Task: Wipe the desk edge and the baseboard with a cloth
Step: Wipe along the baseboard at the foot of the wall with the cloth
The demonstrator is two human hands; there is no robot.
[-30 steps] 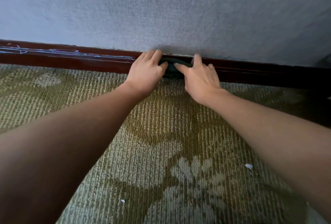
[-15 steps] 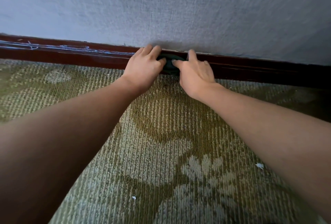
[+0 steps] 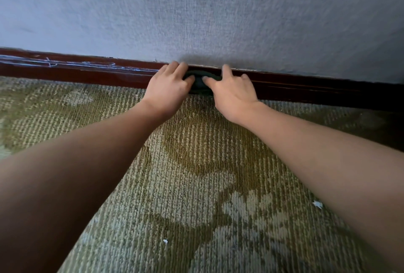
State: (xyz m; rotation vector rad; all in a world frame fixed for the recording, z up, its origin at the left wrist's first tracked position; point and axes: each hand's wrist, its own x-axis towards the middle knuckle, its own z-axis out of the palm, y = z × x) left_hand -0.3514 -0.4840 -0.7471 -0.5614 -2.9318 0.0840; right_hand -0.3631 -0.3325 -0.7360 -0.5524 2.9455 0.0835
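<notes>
A dark red-brown wooden baseboard (image 3: pixel 87 71) runs along the foot of a grey wall, with pale dusty streaks on its left stretch. A dark green cloth (image 3: pixel 200 81) is bunched against the baseboard at the middle. My left hand (image 3: pixel 168 89) presses on the cloth's left side, fingers reaching up to the baseboard's top edge. My right hand (image 3: pixel 232 91) holds the cloth's right side, thumb on the cloth, fingers spread on the wood. Most of the cloth is hidden under both hands. No desk is in view.
A green-beige patterned carpet (image 3: pixel 196 185) covers the floor below the baseboard. Small white scraps lie on it, one (image 3: pixel 317 204) by my right forearm and one (image 3: pixel 165 241) lower down. The grey textured wall (image 3: pixel 196 10) fills the top.
Both hands and the cloth have slid a little leftward along the baseboard, staying together. The grip on the cloth looks the same.
</notes>
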